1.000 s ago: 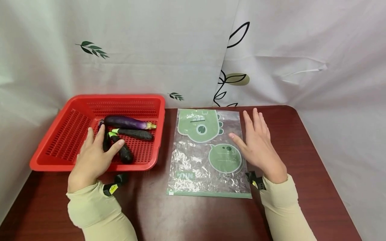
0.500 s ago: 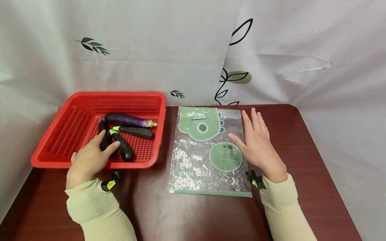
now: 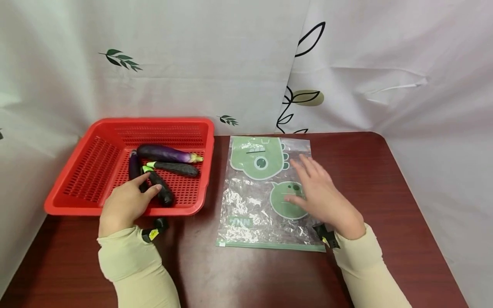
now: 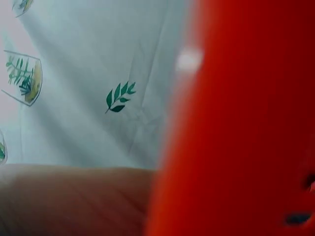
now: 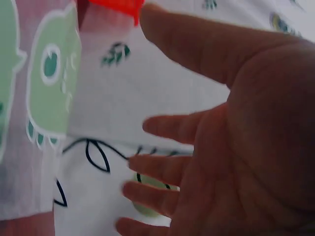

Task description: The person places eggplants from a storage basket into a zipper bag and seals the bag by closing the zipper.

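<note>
My left hand (image 3: 125,205) reaches over the front rim of a red plastic basket (image 3: 82,184). Its index finger and thumb lie spread over a dark eggplant with a bright green cap (image 3: 163,194); whether they touch it I cannot tell, and the other fingers are hidden. Beside it are a slim dark eggplant (image 3: 175,168), a larger purple one (image 3: 165,153) and another dark one (image 3: 134,164) at the left. Fingers spread, my right hand (image 3: 327,199) hovers over the right side of a clear zip bag (image 3: 246,201) with green cartoon prints, holding nothing.
The bag lies flat on a dark red-brown table (image 3: 239,278), its green zip edge toward me. A white curtain with leaf prints (image 3: 173,64) hangs behind the table. In the left wrist view the basket wall (image 4: 241,123) fills the right side, blurred.
My left hand has lowered into the basket and shifted right to the green-capped eggplant. My right hand has moved left from beside the bag to above it.
</note>
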`<state>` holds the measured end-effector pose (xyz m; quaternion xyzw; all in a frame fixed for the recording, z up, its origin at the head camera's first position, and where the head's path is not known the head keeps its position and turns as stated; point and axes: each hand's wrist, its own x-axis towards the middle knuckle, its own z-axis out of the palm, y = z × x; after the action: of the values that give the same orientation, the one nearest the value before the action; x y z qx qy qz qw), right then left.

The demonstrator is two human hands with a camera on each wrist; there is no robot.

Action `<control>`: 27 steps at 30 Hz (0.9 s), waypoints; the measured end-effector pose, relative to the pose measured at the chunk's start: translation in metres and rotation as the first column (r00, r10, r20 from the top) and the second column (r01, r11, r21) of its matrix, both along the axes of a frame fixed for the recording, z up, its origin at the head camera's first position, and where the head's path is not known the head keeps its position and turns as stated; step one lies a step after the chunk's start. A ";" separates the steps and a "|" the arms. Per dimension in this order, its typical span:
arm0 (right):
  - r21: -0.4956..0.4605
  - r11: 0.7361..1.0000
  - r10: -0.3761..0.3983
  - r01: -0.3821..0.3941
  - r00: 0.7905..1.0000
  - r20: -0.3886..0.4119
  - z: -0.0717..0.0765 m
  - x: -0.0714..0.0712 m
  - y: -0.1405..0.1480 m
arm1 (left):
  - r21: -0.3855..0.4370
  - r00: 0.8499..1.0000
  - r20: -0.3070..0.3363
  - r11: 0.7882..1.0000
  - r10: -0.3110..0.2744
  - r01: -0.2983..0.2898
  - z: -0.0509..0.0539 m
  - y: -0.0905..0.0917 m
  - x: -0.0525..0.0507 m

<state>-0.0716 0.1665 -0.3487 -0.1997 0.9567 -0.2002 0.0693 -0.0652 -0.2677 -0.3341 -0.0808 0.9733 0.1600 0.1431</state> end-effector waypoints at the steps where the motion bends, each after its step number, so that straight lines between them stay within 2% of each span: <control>1: 0.009 1.000 0.028 -0.028 1.000 0.001 -0.002 0.002 -0.002 | 0.001 1.000 0.003 1.000 -0.012 0.012 0.000 0.002 0.000; 5: 0.032 0.992 0.125 -0.125 0.992 -0.011 -0.012 0.013 -0.006 | -0.006 0.998 0.001 0.998 -0.062 0.062 -0.002 0.009 -0.002; 11: 0.096 0.973 0.204 -0.210 0.976 0.077 -0.020 0.027 -0.004 | -0.044 0.989 -0.003 0.988 -0.147 0.147 -0.004 0.011 -0.006; 15: 0.120 0.961 0.236 -0.249 0.965 0.117 -0.023 0.033 -0.004 | -0.047 0.981 0.030 0.980 -0.190 0.192 -0.003 0.011 -0.012; 19: 0.113 0.948 0.287 -0.297 0.953 0.100 -0.027 0.038 -0.007 | -0.037 0.971 0.056 0.971 -0.233 0.235 -0.004 0.011 -0.016; 23: 0.081 0.937 0.335 -0.339 0.940 0.059 -0.034 0.041 -0.009 | -0.034 0.959 0.034 0.958 -0.283 0.284 -0.007 0.009 -0.020; 27: 0.065 0.927 0.367 -0.370 0.929 0.051 -0.038 0.044 -0.011 | -0.041 0.955 0.034 0.954 -0.294 0.296 -0.008 0.009 -0.023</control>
<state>-0.0278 0.1558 -0.3865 -0.3693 0.9074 -0.1521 0.1308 -0.0886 -0.2583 -0.3424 0.0599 0.9758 0.1136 0.1767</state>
